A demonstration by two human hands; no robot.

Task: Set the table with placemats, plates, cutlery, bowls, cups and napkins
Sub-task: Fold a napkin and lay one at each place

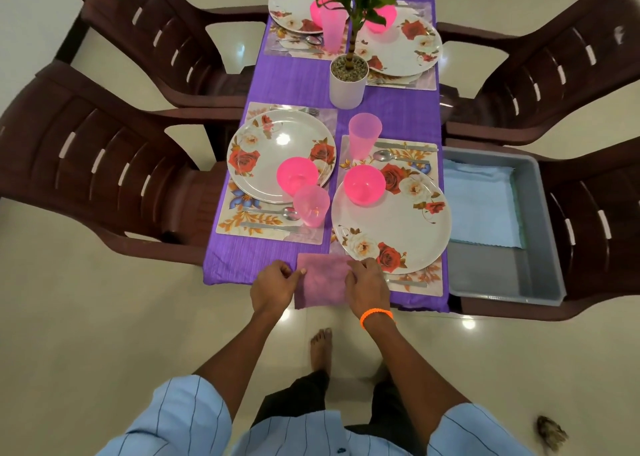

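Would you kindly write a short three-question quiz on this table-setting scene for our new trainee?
1. True or false: both hands, left hand and right hand, hold the folded pink cloth napkin.
2. How many round floral white plates, such as the near-right plate, are on the purple tablecloth?
3. Multiple choice: the grey plastic tub on the chair holds A) spoons, B) light blue cloth, C) cups.

Key: 1 true; 2 four; 3 B.
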